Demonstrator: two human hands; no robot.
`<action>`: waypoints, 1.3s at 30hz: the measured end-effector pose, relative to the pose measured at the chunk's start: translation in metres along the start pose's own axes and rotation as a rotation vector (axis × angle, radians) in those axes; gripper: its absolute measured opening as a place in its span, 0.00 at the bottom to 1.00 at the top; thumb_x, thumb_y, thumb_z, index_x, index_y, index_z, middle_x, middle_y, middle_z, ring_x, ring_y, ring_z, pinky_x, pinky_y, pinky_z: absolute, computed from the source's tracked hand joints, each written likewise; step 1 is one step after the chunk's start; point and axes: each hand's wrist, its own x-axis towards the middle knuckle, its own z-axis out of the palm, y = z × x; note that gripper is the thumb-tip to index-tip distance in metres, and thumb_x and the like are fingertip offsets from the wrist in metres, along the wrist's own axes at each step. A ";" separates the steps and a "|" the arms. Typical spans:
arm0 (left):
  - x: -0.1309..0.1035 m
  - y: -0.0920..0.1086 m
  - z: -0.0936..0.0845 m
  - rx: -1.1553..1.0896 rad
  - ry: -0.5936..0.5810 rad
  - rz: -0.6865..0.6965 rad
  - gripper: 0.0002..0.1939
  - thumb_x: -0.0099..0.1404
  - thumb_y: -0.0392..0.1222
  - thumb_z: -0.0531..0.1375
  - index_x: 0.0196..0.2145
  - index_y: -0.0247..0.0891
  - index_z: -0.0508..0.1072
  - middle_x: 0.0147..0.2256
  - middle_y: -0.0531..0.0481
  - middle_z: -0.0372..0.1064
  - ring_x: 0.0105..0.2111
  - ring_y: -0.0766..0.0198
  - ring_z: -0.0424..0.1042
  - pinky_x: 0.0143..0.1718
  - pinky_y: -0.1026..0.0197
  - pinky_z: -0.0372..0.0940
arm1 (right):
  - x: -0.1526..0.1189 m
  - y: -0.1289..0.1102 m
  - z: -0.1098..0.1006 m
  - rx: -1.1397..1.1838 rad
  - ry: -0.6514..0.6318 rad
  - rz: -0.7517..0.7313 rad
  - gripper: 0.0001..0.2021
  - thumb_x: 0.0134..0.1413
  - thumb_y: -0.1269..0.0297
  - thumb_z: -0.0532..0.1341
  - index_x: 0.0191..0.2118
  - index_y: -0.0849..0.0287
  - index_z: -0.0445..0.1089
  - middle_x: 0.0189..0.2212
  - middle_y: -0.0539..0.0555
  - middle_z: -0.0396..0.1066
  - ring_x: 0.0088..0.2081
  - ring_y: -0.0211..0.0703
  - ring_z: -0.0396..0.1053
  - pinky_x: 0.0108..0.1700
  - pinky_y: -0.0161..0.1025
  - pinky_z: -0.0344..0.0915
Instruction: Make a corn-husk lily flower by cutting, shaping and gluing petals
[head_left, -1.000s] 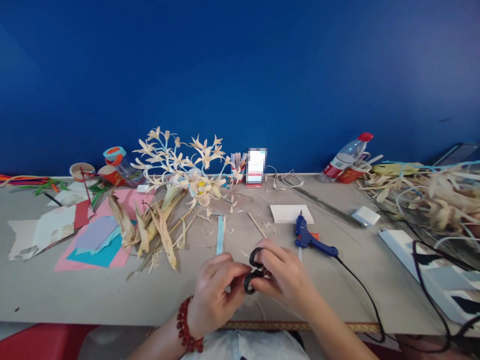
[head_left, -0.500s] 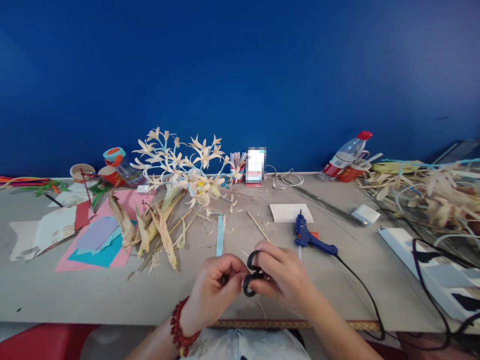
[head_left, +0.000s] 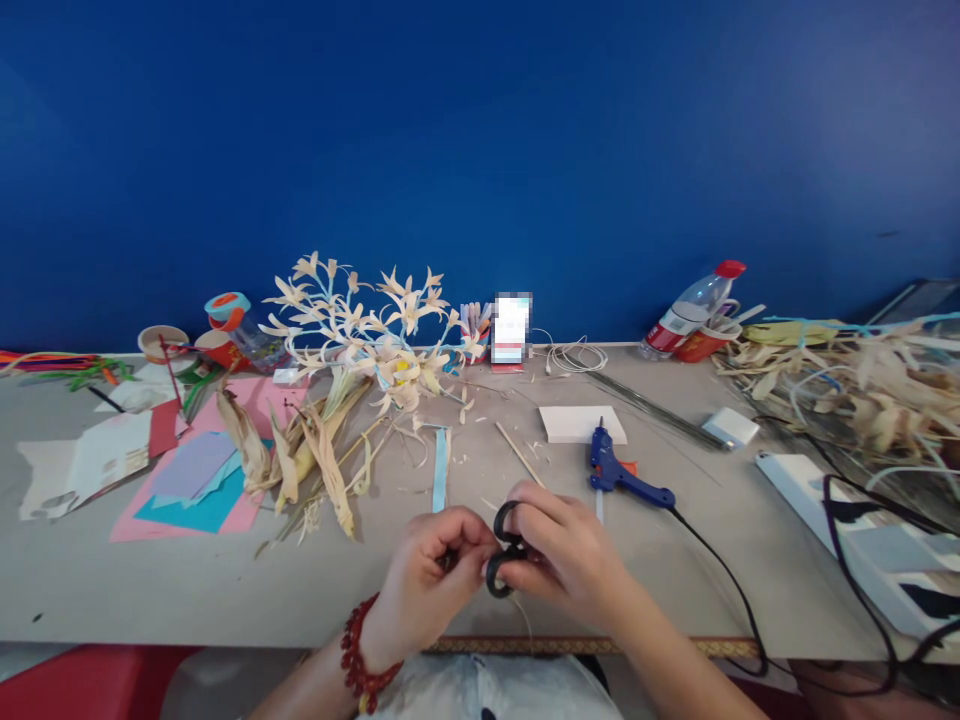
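Observation:
Black-handled scissors (head_left: 496,578) are in my right hand (head_left: 566,555), its fingers through the loops. Close against them, my left hand (head_left: 442,565) is closed in a pinch; what it holds is hidden behind the fingers. A thin pale strand (head_left: 528,622) curves down below the two hands. Beyond my left hand lies a light blue strip (head_left: 440,470). A blue glue gun (head_left: 621,478) rests on the table, tip over a white box-like piece (head_left: 581,425).
Dried corn husks (head_left: 328,465) and coloured paper (head_left: 187,510) lie left, with a husk-flower bunch (head_left: 375,340) behind. A phone (head_left: 510,330) stands at the wall. On the right are a bottle (head_left: 686,310), a power strip (head_left: 810,510), cables and a husk heap (head_left: 885,390).
The scissor loops look slightly farther apart, the lower one a touch lower. Otherwise both hands keep their places.

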 end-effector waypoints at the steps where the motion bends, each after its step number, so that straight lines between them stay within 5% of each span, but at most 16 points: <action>1: 0.000 0.000 0.000 -0.007 -0.001 -0.011 0.12 0.66 0.43 0.57 0.26 0.35 0.67 0.20 0.56 0.58 0.21 0.71 0.54 0.22 0.69 0.50 | 0.000 0.000 0.000 -0.002 0.000 0.001 0.25 0.66 0.42 0.43 0.29 0.57 0.60 0.26 0.50 0.62 0.24 0.38 0.58 0.25 0.34 0.52; 16: 0.006 0.008 -0.003 -0.272 -0.081 -0.235 0.25 0.57 0.62 0.63 0.25 0.35 0.64 0.21 0.58 0.54 0.21 0.72 0.48 0.22 0.68 0.46 | 0.002 -0.001 -0.004 -0.154 -0.059 -0.116 0.30 0.67 0.43 0.35 0.29 0.57 0.64 0.25 0.51 0.64 0.21 0.38 0.57 0.23 0.35 0.50; 24: 0.007 0.010 -0.008 -0.238 -0.188 -0.267 0.21 0.60 0.56 0.62 0.26 0.35 0.66 0.22 0.56 0.57 0.23 0.72 0.51 0.24 0.68 0.48 | 0.006 0.000 -0.016 -0.222 -0.316 -0.189 0.30 0.68 0.44 0.38 0.32 0.57 0.68 0.27 0.52 0.67 0.21 0.39 0.60 0.24 0.38 0.47; 30: 0.006 0.005 -0.009 -0.145 -0.201 -0.252 0.13 0.63 0.46 0.59 0.27 0.34 0.66 0.24 0.55 0.60 0.25 0.70 0.55 0.27 0.68 0.51 | 0.011 0.002 -0.020 -0.346 -0.527 -0.176 0.19 0.61 0.44 0.57 0.34 0.57 0.70 0.28 0.50 0.69 0.20 0.36 0.60 0.23 0.39 0.40; 35: 0.000 -0.001 -0.007 -0.032 -0.147 -0.220 0.10 0.64 0.41 0.58 0.26 0.36 0.65 0.22 0.57 0.57 0.22 0.71 0.52 0.23 0.68 0.48 | 0.011 0.002 -0.020 -0.293 -0.493 -0.121 0.16 0.58 0.48 0.62 0.33 0.57 0.70 0.29 0.50 0.69 0.21 0.37 0.61 0.24 0.38 0.40; 39: -0.005 -0.005 -0.002 0.138 -0.004 -0.030 0.10 0.65 0.37 0.56 0.26 0.37 0.65 0.20 0.57 0.58 0.20 0.71 0.55 0.22 0.68 0.52 | 0.007 0.003 -0.014 -0.128 -0.364 -0.008 0.20 0.62 0.44 0.56 0.31 0.58 0.68 0.27 0.50 0.66 0.24 0.39 0.62 0.25 0.36 0.46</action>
